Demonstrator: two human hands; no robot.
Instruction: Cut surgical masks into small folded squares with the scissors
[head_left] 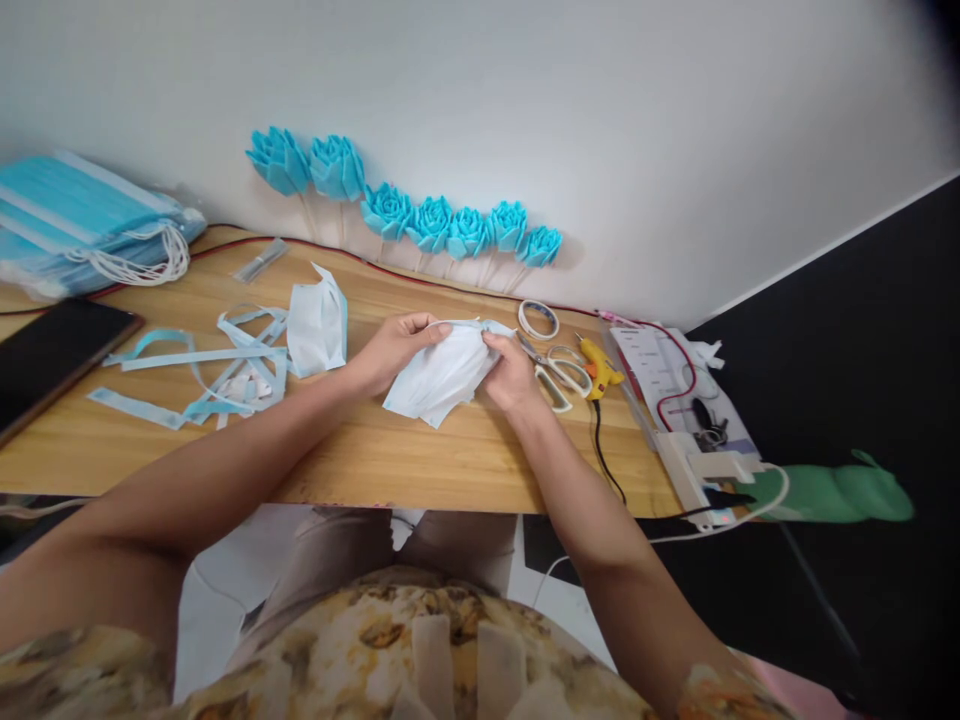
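Observation:
Between my hands hangs a face mask (439, 375), its pale side toward me and its edges loose below. My left hand (397, 348) pinches its upper left edge with thumb and fingers. At the upper right edge, my right hand (511, 368) grips it the same way, with the thumb on top. Another cut mask piece (315, 325) stands folded on the table just left of my left hand. Cut blue and white strips (225, 375) lie in a tangle farther left. Scissors (559, 375) with pale handles rest beside my right hand.
Several blue flowers (431, 225) on sticks lean on the wall. A mask stack (82, 220) and a phone (64, 350) lie left. A tape roll (538, 320), yellow glue gun (600, 368) with black cord, power strip (686, 475) and green bottle (832, 492) are right.

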